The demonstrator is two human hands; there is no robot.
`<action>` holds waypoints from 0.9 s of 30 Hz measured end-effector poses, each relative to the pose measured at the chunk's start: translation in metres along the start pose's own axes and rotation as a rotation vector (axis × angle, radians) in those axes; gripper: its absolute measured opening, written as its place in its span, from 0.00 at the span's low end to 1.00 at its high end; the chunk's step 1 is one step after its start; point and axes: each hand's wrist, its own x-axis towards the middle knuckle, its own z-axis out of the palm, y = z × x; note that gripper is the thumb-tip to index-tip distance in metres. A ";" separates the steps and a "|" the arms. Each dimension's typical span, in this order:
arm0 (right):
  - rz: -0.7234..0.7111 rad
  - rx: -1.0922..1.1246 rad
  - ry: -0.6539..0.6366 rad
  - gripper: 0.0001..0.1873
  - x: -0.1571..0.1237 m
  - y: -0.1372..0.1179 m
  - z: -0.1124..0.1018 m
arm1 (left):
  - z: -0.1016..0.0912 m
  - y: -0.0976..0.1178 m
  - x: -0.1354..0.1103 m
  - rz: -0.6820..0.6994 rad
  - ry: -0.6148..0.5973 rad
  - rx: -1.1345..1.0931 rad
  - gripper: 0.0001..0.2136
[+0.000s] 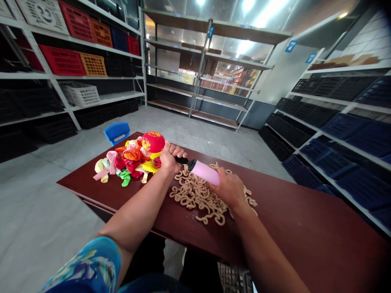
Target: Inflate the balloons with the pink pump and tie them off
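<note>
Above the left part of the table, a partly inflated red balloon [153, 142] with yellow printing sticks out beyond my left hand [171, 158]. The fingers of that hand are closed around the balloon's neck, at the black end of a hand balloon pump [205, 171]. My right hand [229, 188] is wrapped around the far end of the pump's pink barrel. The pump lies slantwise between both hands; its tip is hidden inside my left fist. Beneath it spreads a heap of beige, curled, rope-like pieces [197, 195]. Left of it is a pile of limp coloured balloons [132, 156].
The dark red-brown table [281, 203] reaches to the right. A blue chair [117, 132] stands behind its left corner. Shelves with coloured crates [62, 60] line the left wall, and dark crates [348, 126] fill the right racks. A metal rack [201, 81] stands at the back.
</note>
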 end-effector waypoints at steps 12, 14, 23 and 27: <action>0.031 0.038 -0.100 0.16 0.010 0.036 -0.005 | 0.009 0.042 0.006 0.166 0.082 0.027 0.25; 0.043 0.018 -0.114 0.16 0.011 0.048 -0.003 | 0.006 0.046 0.008 0.193 0.099 0.038 0.25; -0.003 -0.022 -0.059 0.17 0.006 0.034 0.003 | 0.005 0.013 0.002 0.088 0.055 0.010 0.25; -0.048 0.004 -0.042 0.18 0.005 0.017 0.003 | 0.008 -0.005 -0.006 0.029 0.004 0.042 0.25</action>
